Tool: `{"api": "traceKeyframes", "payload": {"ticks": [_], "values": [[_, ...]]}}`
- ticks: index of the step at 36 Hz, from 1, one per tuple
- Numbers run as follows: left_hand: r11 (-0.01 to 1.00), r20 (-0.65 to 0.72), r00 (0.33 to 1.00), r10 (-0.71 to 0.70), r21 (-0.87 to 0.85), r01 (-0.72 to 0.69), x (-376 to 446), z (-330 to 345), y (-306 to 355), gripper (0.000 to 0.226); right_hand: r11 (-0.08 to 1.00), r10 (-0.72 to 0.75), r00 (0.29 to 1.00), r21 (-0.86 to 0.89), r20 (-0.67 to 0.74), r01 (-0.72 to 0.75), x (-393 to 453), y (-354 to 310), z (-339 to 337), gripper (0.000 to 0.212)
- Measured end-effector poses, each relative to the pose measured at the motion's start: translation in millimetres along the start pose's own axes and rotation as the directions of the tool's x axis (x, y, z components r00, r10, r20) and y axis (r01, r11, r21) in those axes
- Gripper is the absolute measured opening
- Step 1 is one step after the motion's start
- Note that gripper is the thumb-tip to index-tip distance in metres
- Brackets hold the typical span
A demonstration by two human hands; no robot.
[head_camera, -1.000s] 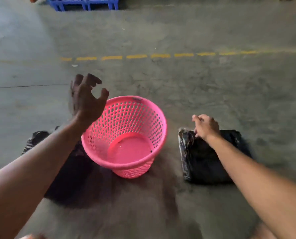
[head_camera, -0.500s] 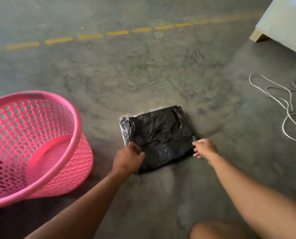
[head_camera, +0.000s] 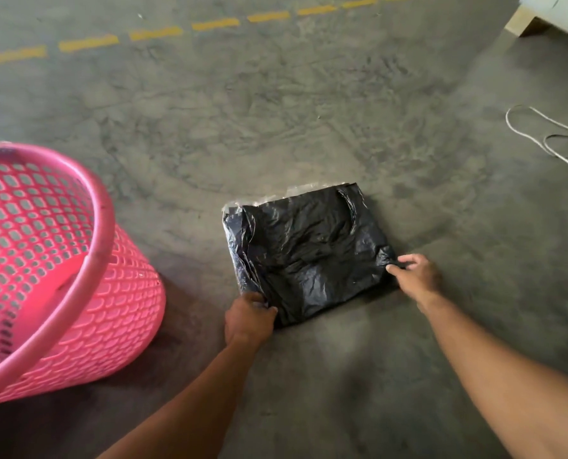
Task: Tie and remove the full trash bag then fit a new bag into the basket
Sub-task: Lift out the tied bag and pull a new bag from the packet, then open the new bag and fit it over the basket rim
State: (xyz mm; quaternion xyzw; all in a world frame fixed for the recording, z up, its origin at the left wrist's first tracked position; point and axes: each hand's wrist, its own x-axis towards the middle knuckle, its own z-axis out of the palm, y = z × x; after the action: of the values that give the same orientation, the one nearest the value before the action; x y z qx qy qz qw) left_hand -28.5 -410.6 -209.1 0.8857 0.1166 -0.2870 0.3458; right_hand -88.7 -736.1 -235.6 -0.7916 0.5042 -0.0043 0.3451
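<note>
A folded pack of black trash bags [head_camera: 305, 250] lies flat on the concrete floor, with clear wrapping showing along its far edge. My left hand [head_camera: 247, 318] is closed on the pack's near left corner. My right hand [head_camera: 416, 276] pinches its near right corner between thumb and fingers. The pink perforated basket [head_camera: 103, 207] stands empty at the left, partly cut off by the frame edge. The full trash bag is out of view.
A white rope [head_camera: 554, 144] lies looped on the floor at the right. A pale board or box corner [head_camera: 537, 18] sits at the top right. A dashed yellow line [head_camera: 156, 33] crosses the floor at the back.
My view swung right from the basket to the bag pack. My left hand left the basket rim and took the pack's near left corner; my right hand shifted to the near right corner.
</note>
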Motion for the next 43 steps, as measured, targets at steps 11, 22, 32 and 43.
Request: {"api": "traceKeyframes", "payload": {"ticks": [11, 22, 32, 43], "values": [[0.934, -0.176, 0.917, 0.357, 0.046, -0.354, -13, -51, 10, 0.023, 0.958, -0.171, 0.972, -0.203, 0.163, 0.203, -29, -35, -19, 0.005], [0.657, -0.356, 0.587, 0.727, 0.109, -0.746, -55, -161, 89, 0.014, 0.863, -0.501, 0.865, 0.048, -0.039, 0.502, -102, -169, -82, 0.004], [0.582, -0.685, 0.521, 0.509, -0.172, -0.795, -92, -301, 135, 0.008, 0.747, -0.412, 0.908, 0.540, -0.079, 0.386, -150, -300, -137, 0.012], [0.712, -0.811, 0.459, 0.363, -0.076, -0.698, -103, -437, 39, 0.009, 0.629, -0.572, 0.820, 0.632, -0.017, 0.452, -254, -419, -78, 0.012]]}}
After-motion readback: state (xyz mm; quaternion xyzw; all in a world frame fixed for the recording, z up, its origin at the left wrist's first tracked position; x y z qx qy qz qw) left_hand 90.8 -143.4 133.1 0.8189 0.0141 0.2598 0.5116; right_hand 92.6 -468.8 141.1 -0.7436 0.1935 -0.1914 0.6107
